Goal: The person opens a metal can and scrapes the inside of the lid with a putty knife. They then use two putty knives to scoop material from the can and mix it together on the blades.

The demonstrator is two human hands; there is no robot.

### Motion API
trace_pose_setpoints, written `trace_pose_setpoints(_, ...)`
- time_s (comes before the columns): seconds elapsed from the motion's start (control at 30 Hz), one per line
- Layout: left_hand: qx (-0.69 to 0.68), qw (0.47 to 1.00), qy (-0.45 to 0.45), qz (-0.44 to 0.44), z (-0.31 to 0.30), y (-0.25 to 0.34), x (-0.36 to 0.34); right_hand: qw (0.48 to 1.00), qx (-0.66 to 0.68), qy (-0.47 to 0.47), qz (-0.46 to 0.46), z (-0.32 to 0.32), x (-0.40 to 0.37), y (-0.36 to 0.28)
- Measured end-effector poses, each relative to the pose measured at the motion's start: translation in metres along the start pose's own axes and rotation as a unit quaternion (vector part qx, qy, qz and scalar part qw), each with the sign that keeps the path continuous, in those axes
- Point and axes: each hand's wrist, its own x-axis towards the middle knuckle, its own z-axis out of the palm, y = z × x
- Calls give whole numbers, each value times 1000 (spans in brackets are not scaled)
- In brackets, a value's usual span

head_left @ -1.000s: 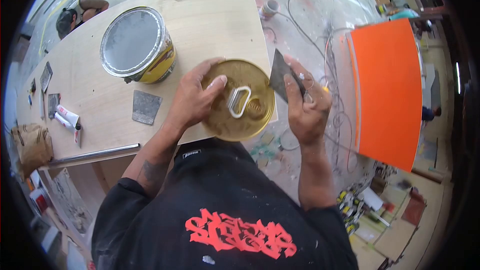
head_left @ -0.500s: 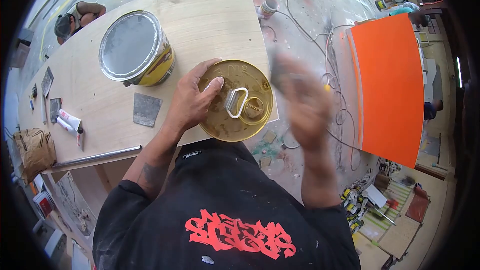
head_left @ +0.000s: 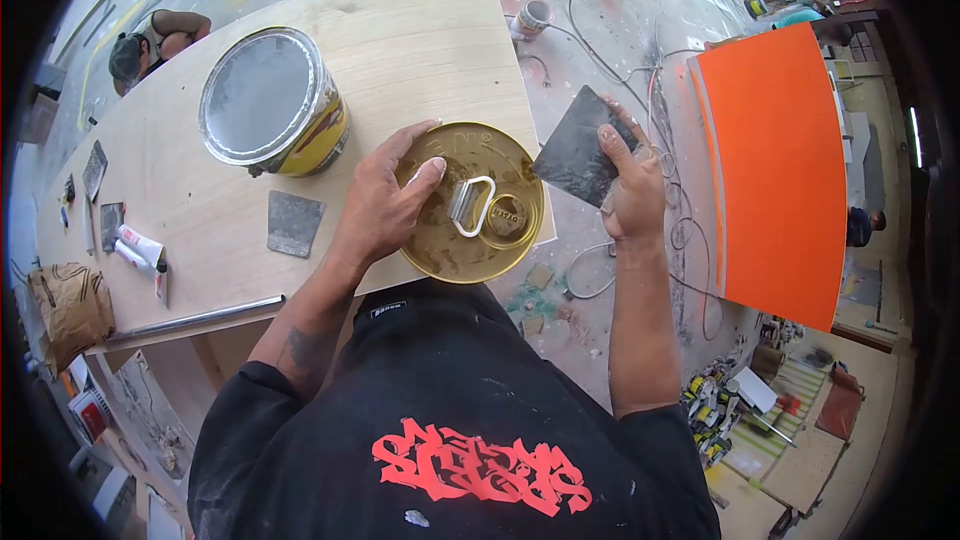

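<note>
My left hand [head_left: 383, 198] grips the rim of a round gold-coloured tin [head_left: 440, 252], seen from above, its thumb lying on the top. A metal handle and a small round cap sit on that top; the tin's sides are hidden. Just right of it, my right hand [head_left: 635, 185] pinches a flat dark square scraper [head_left: 578, 148] between thumb and fingers. A large can [head_left: 325, 125] with a grey surface stands on the wooden table [head_left: 420, 50]. Another flat grey scraper [head_left: 295, 224] lies near my left forearm.
Tubes [head_left: 140, 248], a metal bar [head_left: 195, 318] and a brown paper bag [head_left: 70, 300] are at the left. A person [head_left: 150, 45] crouches beyond the table. An orange panel [head_left: 775, 175] stands right; cables [head_left: 600, 55] and a small can [head_left: 533, 18] are on the floor.
My right hand was blurred by fast motion and is now sharp, slightly further right, with the scraper plainly visible. My left hand and the tin have hardly moved.
</note>
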Motion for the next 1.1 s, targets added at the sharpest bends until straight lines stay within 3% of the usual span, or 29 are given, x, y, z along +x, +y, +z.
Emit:
trace_pose_setpoints(0.17,3,1000,-2,-2,1,1,1,992,105,-24,70,-15,16,12)
trace_pose_setpoints(0.27,-3,1000,5,-3,1,1,2,999,-36,1,10,9,-1,-12)
trace_pose_setpoints(0.3,4,1000,8,2,1,0,2,987,-148,-8,-65,23,-14,-22)
trace_pose_setpoints(0.37,9,1000,9,5,2,-1,2,908,-359,-22,-212,49,-40,-39)
trace_pose_setpoints(0.47,-1,1000,12,5,2,-1,0,897,-299,-54,-322,54,-47,-46)
trace_pose_setpoints(0.63,-81,991,104,25,-17,-28,-23,905,-313,13,-288,46,-59,-44)
trace_pose_setpoints(0.73,-66,975,205,-46,-66,-58,-58,898,-335,61,-279,29,-67,-38)
trace_pose_setpoints(0.8,58,955,261,-127,-102,-78,-82,959,-164,91,-211,11,-76,-25)
trace_pose_setpoints(0.87,183,917,312,-169,-125,-115,-97,950,-176,96,-239,12,-83,-23)
trace_pose_setpoints(0.97,423,841,268,-206,-127,-147,-105,887,-312,111,-322,8,-91,-13)
trace_pose_setpoints(1.03,445,828,248,-234,-113,-142,-102,887,-319,77,-325,17,-100,-10)
trace_pose_setpoints(1.1,458,822,229,-249,-104,-136,-102,945,-208,-3,-253,44,-122,-10)
